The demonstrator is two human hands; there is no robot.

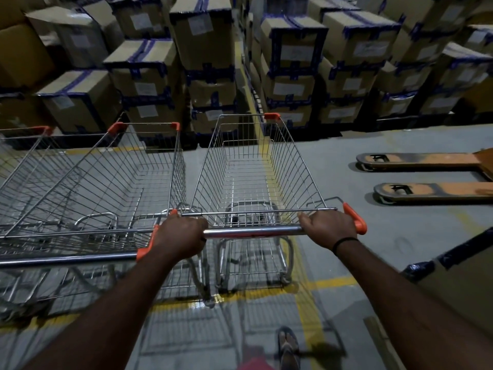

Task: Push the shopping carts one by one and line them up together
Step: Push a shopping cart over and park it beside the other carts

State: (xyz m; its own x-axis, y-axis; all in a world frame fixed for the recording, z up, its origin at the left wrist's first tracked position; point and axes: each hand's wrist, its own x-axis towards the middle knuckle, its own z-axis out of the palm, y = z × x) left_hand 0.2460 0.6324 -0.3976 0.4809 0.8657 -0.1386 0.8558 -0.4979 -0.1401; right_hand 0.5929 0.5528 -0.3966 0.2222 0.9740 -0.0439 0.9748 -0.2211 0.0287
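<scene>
Gripping the handle bar (253, 232) of a wire shopping cart (250, 166) with both hands, so that's where things stand. The left hand (181, 237) is wrapped around the left end of the bar, fingers curled over the top, right next to the orange end cap. The right hand (326, 227) is closed on the right end, just inside the orange corner piece (354, 218), with a thin black band (344, 243) on the wrist. Arms are stretched out, so the cart sits straight ahead of the person, basket empty, nose pointing toward the wall of boxes.

Just to the left is a second cart (106, 177), also empty, parked side by side with the held one. Their baskets are very close, nearly touching along the side, and the second cart's handle (66, 259) sits a bit closer to the camera than the one being held. A third cart (24, 156) peeks in at the far left edge, mostly cut off.

Ahead there are stacked cardboard boxes (293, 49) with blue tape, several layers high. Off to the right, two orange forks of a pallet jack (426, 173) lie flat on the grey floor (373, 249), well apart from the cart. Yellow painted lines (306, 287) run under the cart's wheels. A foot in a sandal (288, 348) shows at the bottom edge.
</scene>
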